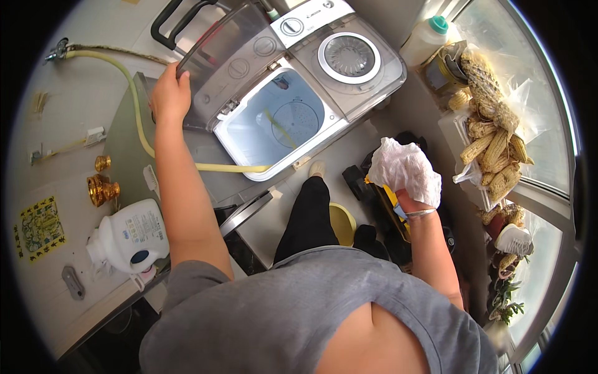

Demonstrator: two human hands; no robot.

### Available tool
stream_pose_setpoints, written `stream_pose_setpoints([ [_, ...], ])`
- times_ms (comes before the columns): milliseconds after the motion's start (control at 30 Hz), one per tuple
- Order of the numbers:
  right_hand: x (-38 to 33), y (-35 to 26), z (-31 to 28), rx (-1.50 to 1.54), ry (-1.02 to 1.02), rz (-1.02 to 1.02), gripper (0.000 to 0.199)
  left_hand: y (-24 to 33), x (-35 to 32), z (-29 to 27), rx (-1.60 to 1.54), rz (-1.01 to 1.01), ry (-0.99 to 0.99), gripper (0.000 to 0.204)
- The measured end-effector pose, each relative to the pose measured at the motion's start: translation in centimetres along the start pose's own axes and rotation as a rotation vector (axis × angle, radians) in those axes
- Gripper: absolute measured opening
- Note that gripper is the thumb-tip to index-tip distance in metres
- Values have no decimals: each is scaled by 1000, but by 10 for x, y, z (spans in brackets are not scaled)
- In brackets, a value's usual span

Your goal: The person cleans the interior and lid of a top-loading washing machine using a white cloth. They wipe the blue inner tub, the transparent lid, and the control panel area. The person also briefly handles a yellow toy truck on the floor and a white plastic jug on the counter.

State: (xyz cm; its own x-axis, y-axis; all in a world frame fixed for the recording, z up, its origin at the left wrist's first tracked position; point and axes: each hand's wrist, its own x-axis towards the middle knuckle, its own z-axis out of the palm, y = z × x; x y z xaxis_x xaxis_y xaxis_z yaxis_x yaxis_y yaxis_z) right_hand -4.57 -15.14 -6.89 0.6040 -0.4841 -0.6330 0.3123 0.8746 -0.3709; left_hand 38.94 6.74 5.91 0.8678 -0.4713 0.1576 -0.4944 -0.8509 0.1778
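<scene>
A twin-tub washing machine (pixel 336 124) stands in front of me. My left hand (pixel 171 96) grips the edge of its raised, see-through wash lid (pixel 227 59), thumb on the near side. The pale blue wash tub (pixel 255 115) lies uncovered, with a round perforated disc (pixel 296 123) at its bottom. A yellow hose (pixel 218 167) runs across to the tub's near rim. Off to the right, below the machine, my right hand (pixel 414 202) holds a crumpled white cloth (pixel 405 168). The cloth hides most of those fingers.
The hose starts at a wall tap (pixel 57 51), far left. A white jug (pixel 134 237) and gold cups (pixel 99 189) stand by my left arm. Dried corn cobs (pixel 495 149) and a teal-capped bottle (pixel 428 37) line the right windowsill. A yellow-green basin (pixel 341 223) is near my leg.
</scene>
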Motion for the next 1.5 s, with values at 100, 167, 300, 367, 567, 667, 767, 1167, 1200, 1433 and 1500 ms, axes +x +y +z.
stream_pose_setpoints([
  [100, -9, 4, -11, 11, -33, 6, 34, -4, -21, 11, -42, 127, 134, 34],
  [167, -13, 2, -20, -61, -29, -16, 35, 0, -34, 14, -28, 144, 154, 34],
  [300, -16, 1, -24, -74, 54, 20, 34, 2, -55, 16, 21, 266, 402, 37],
  [367, -17, 4, -17, -102, 48, 20, 34, -2, -54, 9, -43, 242, 320, 39],
  [567, -5, 7, 29, -198, -77, 30, 32, -5, -51, 2, -103, 272, 298, 46],
  [667, 11, 11, 45, -211, -89, 53, 31, -9, -52, 10, -63, 310, 395, 40],
  [767, 21, 20, 56, -202, -59, 64, 28, -6, -52, 9, -60, 255, 386, 28],
  [1167, 57, 84, 197, -344, -606, 82, 33, 30, -151, 21, -293, 355, 261, 25],
  [1200, 56, 90, 209, -314, -579, 136, 25, 28, -151, 20, -304, 354, 273, 26],
  [1433, 70, 105, 257, -1313, -792, -397, 8, 0, -178, 9, -343, 166, 401, 26],
  [1500, 76, 100, 266, -1718, -898, -949, 11, -9, -186, 11, -307, 126, 462, 25],
])
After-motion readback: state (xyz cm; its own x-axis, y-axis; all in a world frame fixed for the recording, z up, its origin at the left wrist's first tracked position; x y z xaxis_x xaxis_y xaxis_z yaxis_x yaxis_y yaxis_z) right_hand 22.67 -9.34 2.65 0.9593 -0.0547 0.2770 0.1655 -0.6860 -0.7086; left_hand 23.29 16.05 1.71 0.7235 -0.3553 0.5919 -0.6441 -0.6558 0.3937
